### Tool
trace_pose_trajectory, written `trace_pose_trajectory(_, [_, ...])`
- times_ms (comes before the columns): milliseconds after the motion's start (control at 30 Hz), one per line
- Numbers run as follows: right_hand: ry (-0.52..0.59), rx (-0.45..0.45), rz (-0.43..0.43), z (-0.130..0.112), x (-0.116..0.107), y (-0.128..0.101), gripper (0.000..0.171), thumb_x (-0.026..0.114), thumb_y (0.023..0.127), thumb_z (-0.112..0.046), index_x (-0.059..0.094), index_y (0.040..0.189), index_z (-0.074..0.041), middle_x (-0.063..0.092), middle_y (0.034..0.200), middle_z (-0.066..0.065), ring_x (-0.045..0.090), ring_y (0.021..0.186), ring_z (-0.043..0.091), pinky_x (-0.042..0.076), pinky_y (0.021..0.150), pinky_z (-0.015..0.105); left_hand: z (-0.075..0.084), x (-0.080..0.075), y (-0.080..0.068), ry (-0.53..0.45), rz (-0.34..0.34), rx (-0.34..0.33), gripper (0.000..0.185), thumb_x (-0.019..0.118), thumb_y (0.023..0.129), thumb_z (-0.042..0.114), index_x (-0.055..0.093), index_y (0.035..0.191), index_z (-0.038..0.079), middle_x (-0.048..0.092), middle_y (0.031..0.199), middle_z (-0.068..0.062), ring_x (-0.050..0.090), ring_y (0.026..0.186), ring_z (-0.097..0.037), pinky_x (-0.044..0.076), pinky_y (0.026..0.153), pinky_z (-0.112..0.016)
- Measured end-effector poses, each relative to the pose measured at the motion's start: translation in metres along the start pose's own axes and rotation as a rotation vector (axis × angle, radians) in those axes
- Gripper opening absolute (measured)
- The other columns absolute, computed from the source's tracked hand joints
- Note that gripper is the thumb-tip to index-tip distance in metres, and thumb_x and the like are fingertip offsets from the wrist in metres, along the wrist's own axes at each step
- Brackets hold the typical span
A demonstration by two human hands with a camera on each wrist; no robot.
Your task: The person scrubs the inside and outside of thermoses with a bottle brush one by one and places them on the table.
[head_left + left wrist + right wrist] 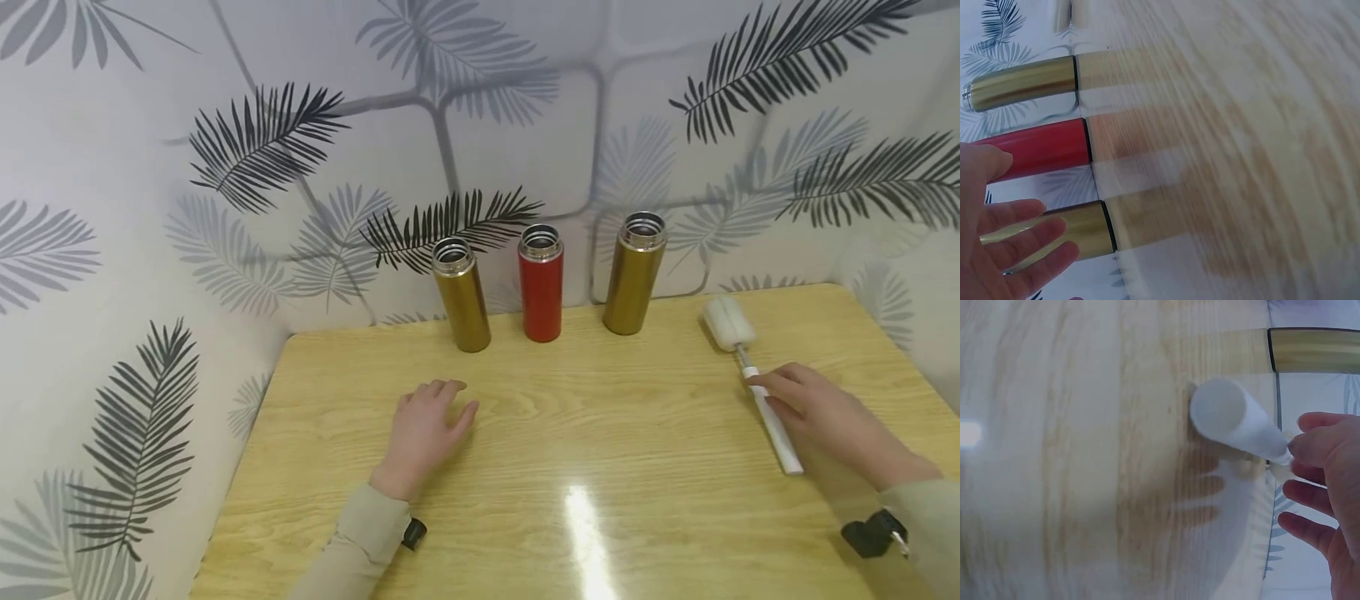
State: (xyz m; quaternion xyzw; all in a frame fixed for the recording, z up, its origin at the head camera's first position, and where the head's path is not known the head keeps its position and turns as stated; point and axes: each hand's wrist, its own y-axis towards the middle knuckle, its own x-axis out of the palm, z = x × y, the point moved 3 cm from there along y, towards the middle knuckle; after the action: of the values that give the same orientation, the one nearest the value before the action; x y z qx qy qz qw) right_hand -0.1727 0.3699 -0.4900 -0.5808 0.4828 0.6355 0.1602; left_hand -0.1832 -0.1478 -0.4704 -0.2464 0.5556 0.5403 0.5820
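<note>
My right hand (828, 421) is at a white-handled sponge brush (772, 425) lying on the table's right side. Its fingertips reach the upper handle; in the right wrist view its loosely spread fingers (1310, 497) do not close round the brush handle (1254, 428). The white brush head (727, 322) points toward the wall. My left hand (427, 429) hovers low over the table's left part, holding nothing, thumb and fingers apart. Beyond it stand a gold thermos bottle (462, 300), a red thermos bottle (541, 287) and another gold thermos bottle (633, 279), all upright and uncapped.
The wood-grain table (525, 458) meets a leaf-patterned wall (300, 250) at its back edge. All the bottles stand in a row close to that wall. Light glares off the tabletop near the front middle.
</note>
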Motion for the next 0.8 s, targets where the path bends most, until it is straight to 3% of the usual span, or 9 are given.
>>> trace_pose_trajectory(200, [-0.007, 0.009, -0.033, -0.001, 0.002, -0.003, 0.053, 0.081, 0.071, 0.017, 0.072, 0.118, -0.007, 0.060, 0.107, 0.013, 0.063, 0.087, 0.030, 0.055, 0.064, 0.045, 0.007, 0.002, 0.001, -0.002, -0.004, 0.023, 0.036, 0.065, 0.103, 0.039, 0.072, 0.123, 0.010, 0.074, 0.117, -0.011, 0.069, 0.105, -0.033, 0.054, 0.087, -0.055])
trace_pose_trajectory(333, [-0.003, -0.007, -0.058, -0.002, 0.002, -0.003, 0.051, 0.083, 0.069, 0.017, 0.076, 0.112, -0.009, 0.061, 0.105, 0.013, 0.063, 0.084, 0.028, 0.054, 0.062, 0.042, 0.010, 0.002, 0.002, -0.006, 0.014, 0.047, 0.035, 0.066, 0.102, 0.038, 0.073, 0.121, 0.009, 0.075, 0.113, -0.011, 0.070, 0.101, -0.033, 0.055, 0.083, -0.055])
trace_pose_trajectory(567, [-0.017, -0.078, -0.028, -0.002, 0.005, -0.006, 0.050, 0.085, 0.061, 0.016, 0.079, 0.101, -0.013, 0.058, 0.100, 0.008, 0.059, 0.079, 0.022, 0.051, 0.058, 0.033, 0.011, 0.002, 0.002, 0.004, 0.007, 0.028, 0.036, 0.065, 0.103, 0.039, 0.073, 0.122, 0.010, 0.075, 0.112, -0.010, 0.070, 0.100, -0.032, 0.055, 0.083, -0.053])
trace_pose_trajectory(800, [-0.017, -0.098, 0.002, -0.003, 0.007, -0.006, 0.052, 0.087, 0.059, 0.014, 0.078, 0.101, -0.015, 0.060, 0.102, 0.010, 0.061, 0.080, 0.022, 0.053, 0.060, 0.037, 0.011, 0.002, 0.002, 0.006, -0.006, 0.015, 0.036, 0.064, 0.103, 0.040, 0.072, 0.123, 0.011, 0.075, 0.115, -0.010, 0.069, 0.103, -0.032, 0.054, 0.084, -0.053])
